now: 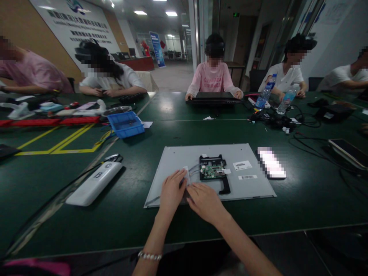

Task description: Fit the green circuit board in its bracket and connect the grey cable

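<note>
A grey metal panel (250,188) lies flat on the green table in front of me. A green circuit board (213,170) in a black bracket sits at its middle, with thin cables running left from it. My left hand (171,191) rests on the panel left of the board, fingers closed around a small white tab or connector (186,174). My right hand (204,201) lies beside it, fingers bent down onto the panel and touching the left hand. What the right fingers press on is hidden.
A white power bank (94,183) with a cable lies to my left. A blue tray (125,124) stands further back left. A blurred phone (271,163) sits right of the panel. Water bottles (266,92), cables and a laptop (213,98) are at the far side, where several people sit.
</note>
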### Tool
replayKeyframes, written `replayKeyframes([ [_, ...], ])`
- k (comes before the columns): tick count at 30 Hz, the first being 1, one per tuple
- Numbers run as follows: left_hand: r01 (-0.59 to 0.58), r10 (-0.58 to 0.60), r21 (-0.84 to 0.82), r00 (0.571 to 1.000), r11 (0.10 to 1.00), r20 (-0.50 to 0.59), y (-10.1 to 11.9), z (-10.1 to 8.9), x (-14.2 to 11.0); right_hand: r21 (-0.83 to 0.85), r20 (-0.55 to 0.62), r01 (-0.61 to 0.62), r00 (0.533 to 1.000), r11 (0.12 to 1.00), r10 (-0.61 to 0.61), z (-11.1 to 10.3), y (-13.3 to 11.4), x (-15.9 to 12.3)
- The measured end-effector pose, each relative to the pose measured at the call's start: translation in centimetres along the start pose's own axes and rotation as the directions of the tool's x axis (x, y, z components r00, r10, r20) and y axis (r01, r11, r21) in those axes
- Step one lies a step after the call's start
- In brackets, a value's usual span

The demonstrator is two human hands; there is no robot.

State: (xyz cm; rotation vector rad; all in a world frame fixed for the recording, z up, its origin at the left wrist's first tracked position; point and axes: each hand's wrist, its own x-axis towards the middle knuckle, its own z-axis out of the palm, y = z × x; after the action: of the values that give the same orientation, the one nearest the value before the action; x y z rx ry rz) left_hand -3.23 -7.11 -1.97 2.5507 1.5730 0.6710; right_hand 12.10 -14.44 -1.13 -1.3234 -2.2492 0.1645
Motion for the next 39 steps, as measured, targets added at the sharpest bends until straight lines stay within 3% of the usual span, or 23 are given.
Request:
replayKeyframes([
  [12, 0.001, -0.001, 0.003, 0.999, 1.000, 0.041, 0.2, -0.7, -0.4, 0.058, -0.040, -0.091, 0.995, 0.994, 0.094, -0.5, -0.3, 0.9],
  [19, 0.026, -0.028, 0.042, 0.998, 0.999, 0.056, 0.6, -0.4, -0.4, -0.001, -0.004, -0.021, 1.000, 1.000, 0.021, 0.4, 0.2, 0.2],
  [29, 0.040, -0.042, 0.031, 0.997, 0.999, 0.065, 0.5, -0.5, -0.4, -0.001, 0.006, 0.039, 0.999, 0.999, -0.039, -0.7, -0.5, 0.4],
  [39, 0.069, -0.069, 0.013, 0.996, 0.998, 0.057, 0.5, -0.9, 0.0, 0.048, 0.002, 0.019, 1.000, 0.999, -0.019, -1.3, -0.3, 0.3],
])
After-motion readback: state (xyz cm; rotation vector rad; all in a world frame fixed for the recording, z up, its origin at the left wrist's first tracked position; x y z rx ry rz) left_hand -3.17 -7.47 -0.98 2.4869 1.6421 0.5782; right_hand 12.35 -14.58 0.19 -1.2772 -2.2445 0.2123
